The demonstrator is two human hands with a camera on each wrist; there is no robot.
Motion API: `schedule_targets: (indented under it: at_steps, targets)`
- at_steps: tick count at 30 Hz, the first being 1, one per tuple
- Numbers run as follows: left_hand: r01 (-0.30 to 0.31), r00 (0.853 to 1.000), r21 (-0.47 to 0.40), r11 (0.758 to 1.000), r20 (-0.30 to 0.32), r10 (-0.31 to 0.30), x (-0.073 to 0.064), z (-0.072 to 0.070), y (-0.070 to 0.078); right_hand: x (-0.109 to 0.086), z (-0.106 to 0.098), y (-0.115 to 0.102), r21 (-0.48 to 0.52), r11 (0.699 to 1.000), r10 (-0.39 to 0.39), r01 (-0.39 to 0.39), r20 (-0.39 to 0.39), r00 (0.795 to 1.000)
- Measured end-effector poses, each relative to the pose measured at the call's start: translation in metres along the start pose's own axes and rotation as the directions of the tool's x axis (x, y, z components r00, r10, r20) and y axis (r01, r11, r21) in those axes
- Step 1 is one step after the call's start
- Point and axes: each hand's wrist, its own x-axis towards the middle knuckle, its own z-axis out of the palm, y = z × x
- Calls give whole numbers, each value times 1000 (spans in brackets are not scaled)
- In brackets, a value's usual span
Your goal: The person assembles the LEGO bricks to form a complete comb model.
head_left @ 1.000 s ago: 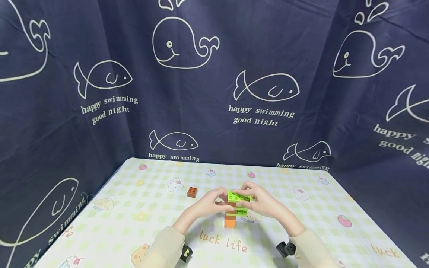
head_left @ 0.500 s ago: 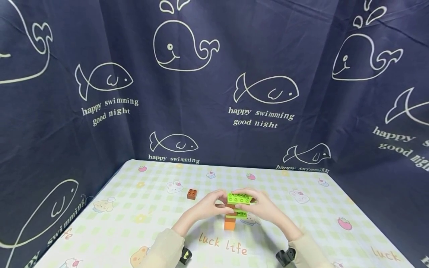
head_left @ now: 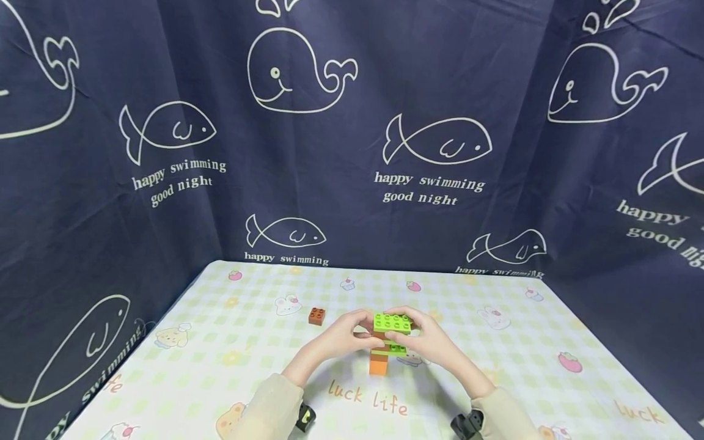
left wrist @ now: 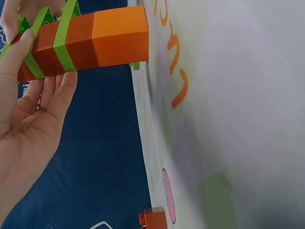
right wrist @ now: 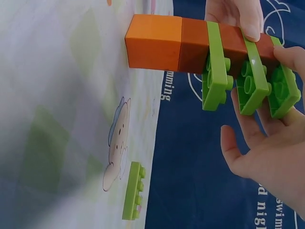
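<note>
A tower of toy building blocks (head_left: 378, 360) stands upright on the table, with an orange block (right wrist: 155, 43) at its base. Above that, brown bricks alternate with green plates that jut out to the right. My left hand (head_left: 348, 334) pinches the tower's upper part between thumb and fingers, at the brown bricks (left wrist: 46, 45). From the other side, my right hand (head_left: 431, 337) grips the topmost green plate (head_left: 392, 322), thumb at the near side and fingers at the back. Its fingertips are partly hidden behind the plate in the head view.
A loose brown brick (head_left: 316, 316) sits on the table left of the tower. Another green plate (right wrist: 132, 191) lies on the checked tablecloth (head_left: 247, 342), seen in the right wrist view. Dark blue curtains (head_left: 352, 183) stand behind the table and along its sides.
My right fingers have slid from the studs of the top green plate to its far edge. My left hand keeps its hold, and the tower stays in place.
</note>
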Motion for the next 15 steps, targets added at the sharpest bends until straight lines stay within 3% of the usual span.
schedule_targets:
  at_steps: [15]
  targets:
    - [-70, 998, 27, 997, 5, 70, -3, -1, 1, 2, 0, -1, 41, 995, 87, -90, 48, 995]
